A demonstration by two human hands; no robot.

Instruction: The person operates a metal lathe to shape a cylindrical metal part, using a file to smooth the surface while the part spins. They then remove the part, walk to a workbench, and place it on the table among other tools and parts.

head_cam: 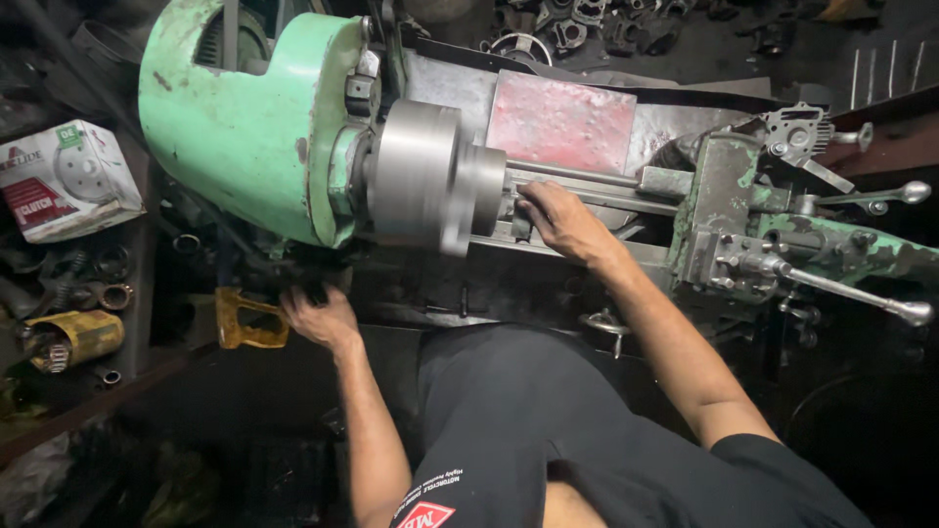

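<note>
The place is a dim, cluttered workshop, lit mostly from above so that the floor [245,469] below lies in deep shadow. On the left a dark shelf [137,244] holds a white cardboard box [67,179], a yellow cylinder [73,337] and loose metal rings [110,293]. At the top, beyond the machine, a heap of dark metal parts [587,24] lies on a grimy surface.

Chuck [430,176] sat right of headstock [245,117], w/ right hand [562,220] just beside it on the bed [587,186]. Left hand [318,315] lay below headstock, near bracket [245,318]. Box [64,181] far left; carriage [743,225] far right.
</note>
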